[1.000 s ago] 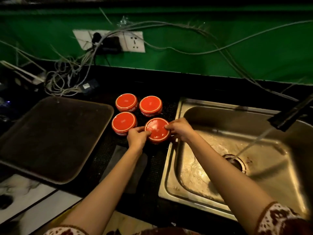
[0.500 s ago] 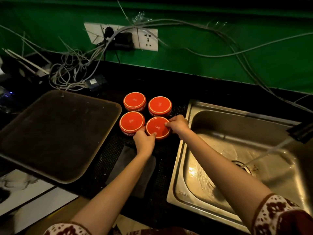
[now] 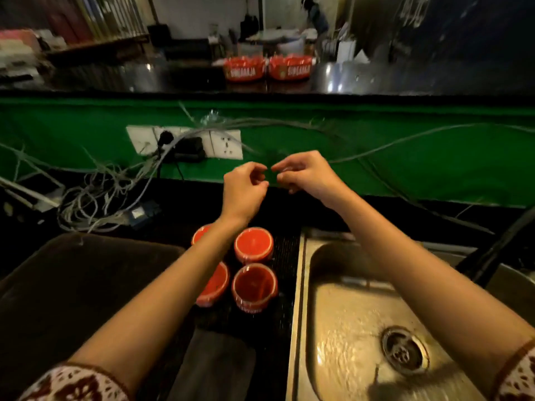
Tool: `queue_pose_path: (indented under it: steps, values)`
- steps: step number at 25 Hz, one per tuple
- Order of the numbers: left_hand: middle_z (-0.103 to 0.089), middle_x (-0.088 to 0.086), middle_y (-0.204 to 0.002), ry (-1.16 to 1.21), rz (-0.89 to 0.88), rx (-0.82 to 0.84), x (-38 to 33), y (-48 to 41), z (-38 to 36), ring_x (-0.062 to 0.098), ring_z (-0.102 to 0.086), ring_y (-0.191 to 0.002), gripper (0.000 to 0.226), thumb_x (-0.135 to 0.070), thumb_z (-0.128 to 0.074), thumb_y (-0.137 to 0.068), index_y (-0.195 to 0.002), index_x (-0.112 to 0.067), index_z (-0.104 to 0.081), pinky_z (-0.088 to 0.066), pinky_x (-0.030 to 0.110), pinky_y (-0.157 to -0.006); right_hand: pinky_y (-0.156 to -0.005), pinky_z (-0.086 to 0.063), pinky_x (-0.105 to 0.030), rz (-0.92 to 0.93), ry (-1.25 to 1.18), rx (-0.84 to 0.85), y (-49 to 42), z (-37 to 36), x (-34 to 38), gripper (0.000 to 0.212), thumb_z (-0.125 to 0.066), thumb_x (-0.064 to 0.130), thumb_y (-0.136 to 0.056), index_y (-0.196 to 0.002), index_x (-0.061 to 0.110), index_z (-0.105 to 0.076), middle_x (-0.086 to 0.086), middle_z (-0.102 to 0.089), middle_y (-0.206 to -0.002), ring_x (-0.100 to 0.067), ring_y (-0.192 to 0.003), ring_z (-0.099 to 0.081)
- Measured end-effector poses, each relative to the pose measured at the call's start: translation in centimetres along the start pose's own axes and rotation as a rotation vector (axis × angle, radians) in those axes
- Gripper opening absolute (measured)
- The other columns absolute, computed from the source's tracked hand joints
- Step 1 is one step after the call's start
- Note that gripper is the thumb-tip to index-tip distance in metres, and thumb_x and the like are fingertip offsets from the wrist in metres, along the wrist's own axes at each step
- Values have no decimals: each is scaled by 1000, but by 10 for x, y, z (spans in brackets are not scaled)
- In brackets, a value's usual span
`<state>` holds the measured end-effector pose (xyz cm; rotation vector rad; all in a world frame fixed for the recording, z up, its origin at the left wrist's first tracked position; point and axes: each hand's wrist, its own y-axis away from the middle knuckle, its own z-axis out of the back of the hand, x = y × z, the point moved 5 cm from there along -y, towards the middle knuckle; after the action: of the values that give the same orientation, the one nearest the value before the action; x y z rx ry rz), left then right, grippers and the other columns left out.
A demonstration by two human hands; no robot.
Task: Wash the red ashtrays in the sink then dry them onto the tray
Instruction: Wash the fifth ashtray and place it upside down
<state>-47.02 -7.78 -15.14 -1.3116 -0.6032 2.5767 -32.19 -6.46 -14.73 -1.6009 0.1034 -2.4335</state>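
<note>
The left hand [image 3: 246, 186] and the right hand [image 3: 304, 175] hang empty, fingers loosely curled, above the red ashtrays [image 3: 254, 245] beside the sink [image 3: 301, 285].

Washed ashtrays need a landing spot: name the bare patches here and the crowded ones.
Bare: the brown tray, left of the four red ashtrays, and the sink basin right of them, holding only water around the drain. Crowded: the ashtrays' strip between tray and sink, and the back-left counter under tangled cables.
</note>
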Motion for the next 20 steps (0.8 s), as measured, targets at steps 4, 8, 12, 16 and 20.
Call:
queue_pose_path:
  steps: [4, 8, 12, 16, 20]
  values:
    - [-70, 9, -92, -59, -281, -33, -58, -93, 28, 18, -64, -85, 33, -6, -72, -74, -107, -7, -68, -45, 21, -79, -49, -51, -27, 132, -7, -269, -56, 77, 63, 14, -65, -1, -80, -86, 10, -69, -11, -64, -67, -14, -52, -57]
    - [-64, 13, -112, -251, -471, 8, -87, -168, 29, 26, -58, -107, 48, -15, -75, -73, -118, -6, -61, -43, 32, -95, -69, -57, -41, 95, 119, -519, -109, 130, 78, 13, -69, 5, -77, -91, 6, -69, -10, -66, -75, -18, -66, -60]
    - [-54, 13, -132, -505, -446, 140, -92, -227, 4, 29, -47, -124, 69, -36, -74, -76, -134, -9, -48, -33, 44, -108, -81, -53, -39, -55, 272, -531, -160, 146, 73, 13, -69, 19, -81, -79, 7, -65, -16, -66, -89, -27, -85, -61]
    - [-52, 10, -136, -737, -353, 298, -90, -268, -15, 27, -42, -130, 65, -47, -65, -82, -135, -14, -47, -10, 56, -113, -85, -53, -36, -180, 239, -397, -205, 142, 68, 25, -63, 25, -88, -102, 4, -60, -17, -63, -106, -28, -102, -61]
    - [-65, 6, -117, -734, -388, 324, -84, -278, -27, 24, -50, -121, 36, -38, -65, -84, -114, -17, -66, -1, 58, -113, -79, -58, -39, -327, 215, -339, -232, 132, 60, 43, -62, 24, -91, -123, -1, -49, -19, -58, -116, -32, -99, -64]
